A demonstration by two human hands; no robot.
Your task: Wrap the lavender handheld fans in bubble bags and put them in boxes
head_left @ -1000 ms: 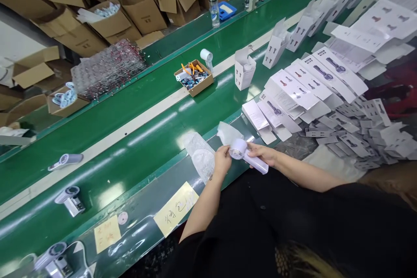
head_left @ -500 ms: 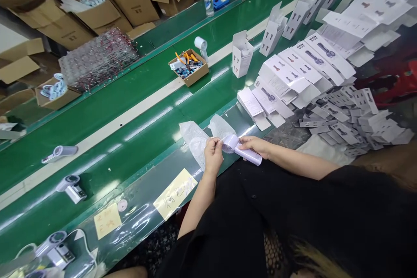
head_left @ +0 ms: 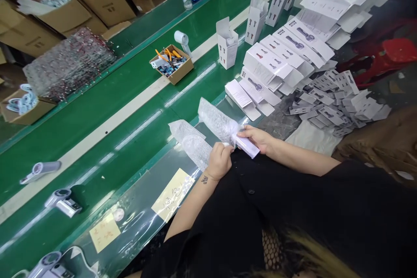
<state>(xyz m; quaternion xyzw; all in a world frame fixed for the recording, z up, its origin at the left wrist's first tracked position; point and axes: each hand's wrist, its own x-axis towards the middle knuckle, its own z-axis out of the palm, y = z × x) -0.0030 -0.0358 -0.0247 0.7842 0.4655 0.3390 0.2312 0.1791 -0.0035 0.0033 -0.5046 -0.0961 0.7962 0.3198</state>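
Observation:
My right hand [head_left: 256, 136] is closed round a lilac handheld fan [head_left: 249, 147], whose handle points down toward my lap. The fan's head end is inside a translucent white bubble bag [head_left: 215, 118] that stretches away over the bench edge. At the mouth of that bag my left hand [head_left: 220, 160] pinches its edge, with the fingertips partly hidden. Another translucent bag [head_left: 190, 140] lies on the bench just left of it, near my left wrist.
Handheld fans [head_left: 63, 202] lie on the green belt [head_left: 130, 147] to the left. Yellow notes [head_left: 172, 194] are on the bench. A small carton of tools [head_left: 177, 69] stands on the belt ahead. Printed boxes [head_left: 273, 63] are piled at right, near a red stool [head_left: 399, 52].
The fan's head has gone into the bubble bag, which now stretches out fuller. My left hand has shifted down and right along the bag's mouth. The whole view has shifted.

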